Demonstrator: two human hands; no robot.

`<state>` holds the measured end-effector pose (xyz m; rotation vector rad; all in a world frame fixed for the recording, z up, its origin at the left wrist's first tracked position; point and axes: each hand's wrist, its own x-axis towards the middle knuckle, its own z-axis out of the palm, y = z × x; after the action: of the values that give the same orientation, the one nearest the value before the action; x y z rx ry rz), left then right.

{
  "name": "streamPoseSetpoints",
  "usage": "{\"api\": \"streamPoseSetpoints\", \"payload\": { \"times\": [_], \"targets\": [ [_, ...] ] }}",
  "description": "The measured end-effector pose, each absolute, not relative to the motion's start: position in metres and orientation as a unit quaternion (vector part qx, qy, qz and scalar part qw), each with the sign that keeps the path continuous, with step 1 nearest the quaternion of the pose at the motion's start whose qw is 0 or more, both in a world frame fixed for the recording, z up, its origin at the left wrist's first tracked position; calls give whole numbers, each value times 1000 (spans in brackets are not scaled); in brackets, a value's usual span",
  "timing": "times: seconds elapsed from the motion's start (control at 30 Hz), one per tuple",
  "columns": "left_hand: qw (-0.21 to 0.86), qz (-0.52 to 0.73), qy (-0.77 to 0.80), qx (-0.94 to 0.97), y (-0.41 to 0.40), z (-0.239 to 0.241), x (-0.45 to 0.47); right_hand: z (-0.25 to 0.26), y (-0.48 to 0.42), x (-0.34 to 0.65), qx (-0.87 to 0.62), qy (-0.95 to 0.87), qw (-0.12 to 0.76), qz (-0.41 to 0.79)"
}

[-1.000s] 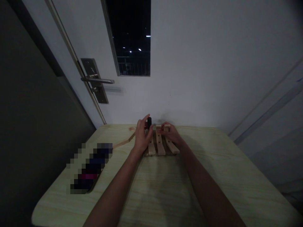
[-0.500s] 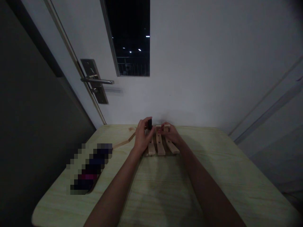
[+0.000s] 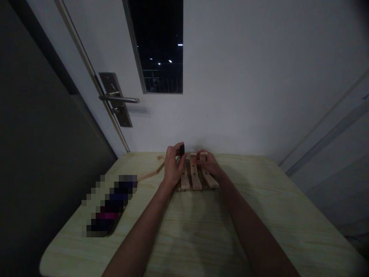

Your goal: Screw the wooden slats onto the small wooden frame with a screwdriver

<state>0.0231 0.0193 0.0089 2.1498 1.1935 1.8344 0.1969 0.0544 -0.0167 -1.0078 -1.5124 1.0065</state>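
A small frame of wooden slats (image 3: 196, 179) lies at the far middle of the pale wooden table (image 3: 201, 231). My left hand (image 3: 172, 168) is closed round a small black tool (image 3: 181, 149) that stands upright at the frame's far left end. My right hand (image 3: 210, 164) rests on the frame's far right part, with its fingers pinched at the slat tops. What those fingers hold, if anything, is too dark to make out.
A thin loose wooden strip (image 3: 150, 174) lies left of the frame. A dark object (image 3: 111, 207) sits near the table's left edge. Behind the table is a white wall, with a door and its metal handle (image 3: 119, 99) at the left.
My left hand's fingers have curled in closer round the black tool. The frame and my right hand have stayed put.
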Motion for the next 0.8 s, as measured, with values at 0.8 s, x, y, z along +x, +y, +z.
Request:
{"api": "streamPoseSetpoints", "payload": {
  "times": [0.8],
  "targets": [
    [57, 611, 377, 693, 18, 11, 25, -17, 54, 197, -421, -628, 507, 414]
  ]
}}
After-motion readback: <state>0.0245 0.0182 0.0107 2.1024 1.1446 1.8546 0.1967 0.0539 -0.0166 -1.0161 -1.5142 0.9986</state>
